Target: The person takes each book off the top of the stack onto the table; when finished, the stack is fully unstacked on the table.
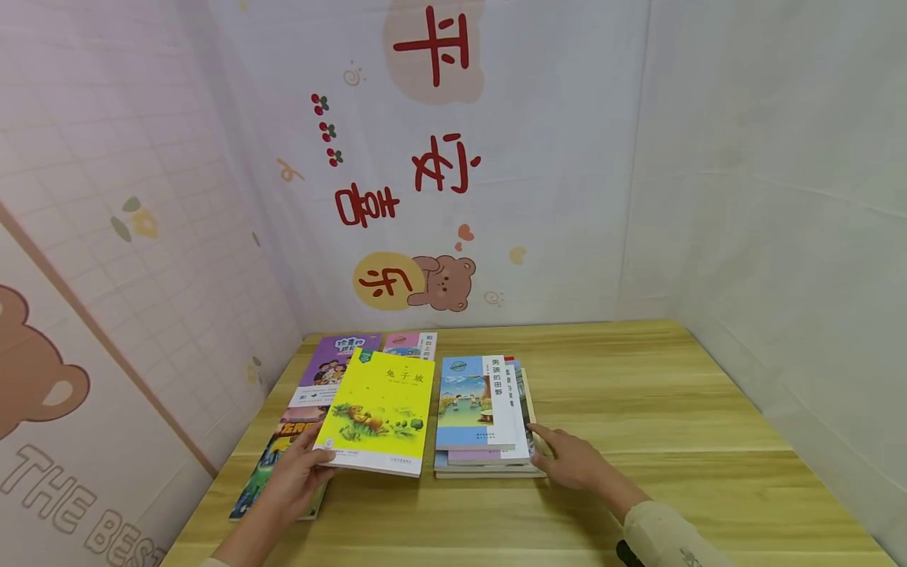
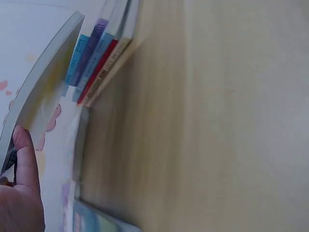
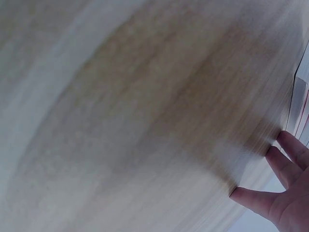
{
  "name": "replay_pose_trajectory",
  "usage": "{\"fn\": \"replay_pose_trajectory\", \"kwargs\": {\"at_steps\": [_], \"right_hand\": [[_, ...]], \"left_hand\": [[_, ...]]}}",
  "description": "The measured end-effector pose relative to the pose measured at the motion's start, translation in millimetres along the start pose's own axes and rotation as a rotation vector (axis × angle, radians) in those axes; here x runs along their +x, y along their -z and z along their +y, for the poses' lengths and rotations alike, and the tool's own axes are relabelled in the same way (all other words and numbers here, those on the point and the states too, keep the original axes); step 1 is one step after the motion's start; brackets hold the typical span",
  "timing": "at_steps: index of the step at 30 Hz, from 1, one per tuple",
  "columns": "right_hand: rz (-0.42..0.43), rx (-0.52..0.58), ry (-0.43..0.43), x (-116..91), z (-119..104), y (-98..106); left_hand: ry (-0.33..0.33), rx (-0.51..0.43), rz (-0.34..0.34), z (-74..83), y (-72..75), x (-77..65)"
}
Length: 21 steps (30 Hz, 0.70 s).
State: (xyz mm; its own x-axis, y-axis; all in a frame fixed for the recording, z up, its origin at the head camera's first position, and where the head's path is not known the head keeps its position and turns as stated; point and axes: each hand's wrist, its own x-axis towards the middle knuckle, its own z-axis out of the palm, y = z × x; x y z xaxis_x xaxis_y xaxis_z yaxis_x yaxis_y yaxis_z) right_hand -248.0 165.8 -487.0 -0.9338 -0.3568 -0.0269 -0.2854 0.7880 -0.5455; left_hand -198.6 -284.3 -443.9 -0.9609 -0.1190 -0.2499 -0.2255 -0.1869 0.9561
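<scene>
A yellow book [image 1: 383, 402] with a white lower band is pinched at its lower left corner by my left hand [image 1: 294, 472]. The left wrist view shows that book [image 2: 41, 72] raised off the table, its edge between thumb and fingers. At mid-table lies a stack of several books, topped by a blue and white one [image 1: 475, 405]. My right hand [image 1: 570, 459] is at the stack's right side, thumb and fingers spread. In the right wrist view the fingertips [image 3: 273, 151] rest on the table beside the books' edges [image 3: 301, 96].
Left of the stack lie a purple book [image 1: 322, 370], a pink-covered book [image 1: 402, 342] partly hidden by the yellow one, and a dark colourful book [image 1: 265, 465] near the left edge. Printed cloth walls [image 1: 553, 157] enclose the wooden table [image 1: 638, 409] at the back and sides.
</scene>
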Motion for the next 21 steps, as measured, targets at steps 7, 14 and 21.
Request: {"fn": "replay_pose_trajectory", "kwargs": {"at_steps": [7,14,21], "right_hand": [[0.002,-0.005,-0.011,0.5,-1.5,-0.3],[0.003,0.0,-0.008,-0.2,-3.2,0.6],[0.003,0.003,-0.008,-0.8,-2.8,0.8]], "left_hand": [[0.089,-0.001,0.06,-19.3,12.1,-15.4],[0.161,-0.052,0.04,-36.0,13.5,-27.7],[0.164,-0.059,0.057,-41.0,7.9,-25.3]]}}
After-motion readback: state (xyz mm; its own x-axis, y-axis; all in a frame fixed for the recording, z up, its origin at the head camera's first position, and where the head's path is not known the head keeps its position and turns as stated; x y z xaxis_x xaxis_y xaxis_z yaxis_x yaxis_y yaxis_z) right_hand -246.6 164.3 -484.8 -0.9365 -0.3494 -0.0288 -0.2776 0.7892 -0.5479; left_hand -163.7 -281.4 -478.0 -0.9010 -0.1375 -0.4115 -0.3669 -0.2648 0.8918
